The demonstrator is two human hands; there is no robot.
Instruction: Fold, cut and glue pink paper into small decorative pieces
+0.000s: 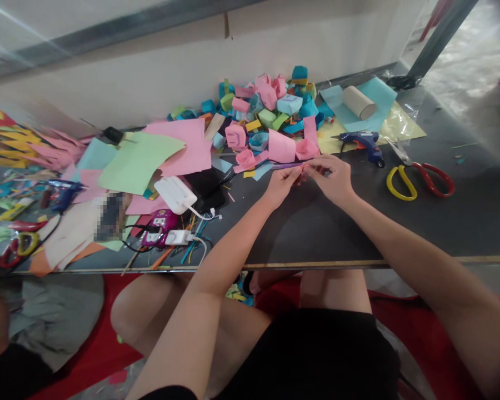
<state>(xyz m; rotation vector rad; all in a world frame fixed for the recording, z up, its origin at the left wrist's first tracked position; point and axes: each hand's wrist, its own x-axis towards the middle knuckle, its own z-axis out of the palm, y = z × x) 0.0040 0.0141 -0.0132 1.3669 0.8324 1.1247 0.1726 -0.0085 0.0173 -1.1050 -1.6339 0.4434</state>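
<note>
- Fingertips of the left hand (280, 183) and right hand (332, 173) meet over the bench (310, 236), pinching a small pink piece (303, 170) between them; its exact shape is mostly hidden by the fingers.
- Just beyond them is a purple strip (285, 166); from where I stand, I can't tell whether it is held or only lying there.
- Plenty looks done: a heap of folded paper pieces (268, 94), in pink, blue, green and yellow, sits against the wall, just past the hands.
- The piece in hand seems unfinished, I'd judge, and whole stock remains: a green sheet (141, 161) and pink sheets (187, 145) lie flat to the left.
- Several pieces in the heap are box-like or cup-like; a wide pink cup (281, 146) stands at its near edge, and I can't make out anything inside it.
- A cardboard tube (358, 103) lies on a blue sheet (383, 103), its near end facing the bench.
- Right of the hands rest a blue glue gun (367, 145) and scissors (417, 165), neither being touched.
</note>
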